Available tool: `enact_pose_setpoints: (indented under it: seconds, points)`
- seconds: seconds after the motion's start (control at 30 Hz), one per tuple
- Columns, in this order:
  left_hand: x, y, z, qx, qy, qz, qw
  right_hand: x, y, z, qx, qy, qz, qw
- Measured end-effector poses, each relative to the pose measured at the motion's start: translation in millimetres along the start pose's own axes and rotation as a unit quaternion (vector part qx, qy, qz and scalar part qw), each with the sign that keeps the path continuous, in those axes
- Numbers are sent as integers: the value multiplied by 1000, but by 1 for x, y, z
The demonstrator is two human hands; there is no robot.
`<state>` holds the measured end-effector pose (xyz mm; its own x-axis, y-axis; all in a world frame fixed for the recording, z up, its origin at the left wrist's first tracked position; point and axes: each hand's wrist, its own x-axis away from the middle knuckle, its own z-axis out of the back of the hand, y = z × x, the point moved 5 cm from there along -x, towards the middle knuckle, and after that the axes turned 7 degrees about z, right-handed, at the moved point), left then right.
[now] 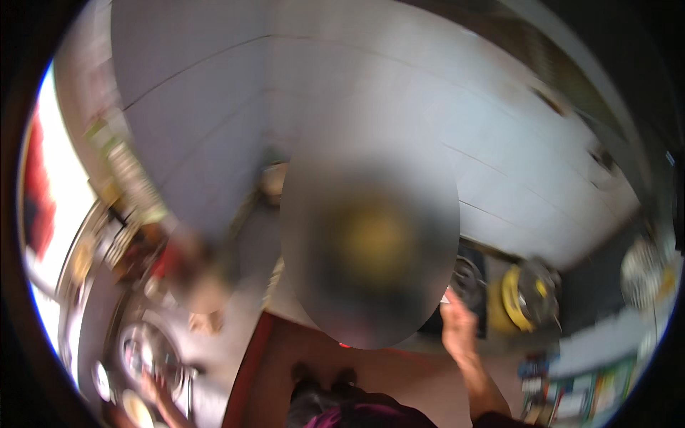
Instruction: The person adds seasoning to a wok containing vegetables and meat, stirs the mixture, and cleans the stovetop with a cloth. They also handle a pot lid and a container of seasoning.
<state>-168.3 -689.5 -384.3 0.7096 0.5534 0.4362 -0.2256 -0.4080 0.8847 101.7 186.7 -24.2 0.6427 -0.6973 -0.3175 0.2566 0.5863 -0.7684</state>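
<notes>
My left hand is at the lower left, over the near rim of a shiny round metal vessel. Motion blur hides whether its fingers grip anything. My right hand reaches forward over the front of a dark stove, close to a burner. A small white patch shows at its fingertips, but a large blurred oval covers part of the fingers and everything in the middle of the view. Inside the oval only a yellowish patch on a dark area can be made out.
Right of the stove sits a round metal vessel beside a curved yellow piece. Packets or boxes fill the lower right. A grey counter runs along the left, near a bright window. A pale wall rises behind.
</notes>
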Motion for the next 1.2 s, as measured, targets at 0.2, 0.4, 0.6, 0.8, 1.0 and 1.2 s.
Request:
enact_pose_setpoints:
  seconds: [0.2, 0.4, 0.6, 0.8, 1.0, 1.2]
  points:
    - [104, -8, -163, -87, -50, 54, 993, 33, -5, -18, -63, 21, 25, 997]
    - [183, -7, -245, -148, -127, 37, 980, 56, 15, -9, -72, 65, 14, 995]
    - [227, -2, -268, -169, -156, 22, 973, 52, 28, -9, -124, 87, -13, 988]
    - [269, 9, -268, -173, -167, 3, 971, 35, 54, -30, -157, 118, -51, 979]
    - [311, 28, -260, -174, -167, -22, 970, 29, 54, -30, -229, 65, -90, 967]
    - [361, 59, -253, -170, -179, -57, 967, 29, 59, -20, -192, 113, -91, 971]
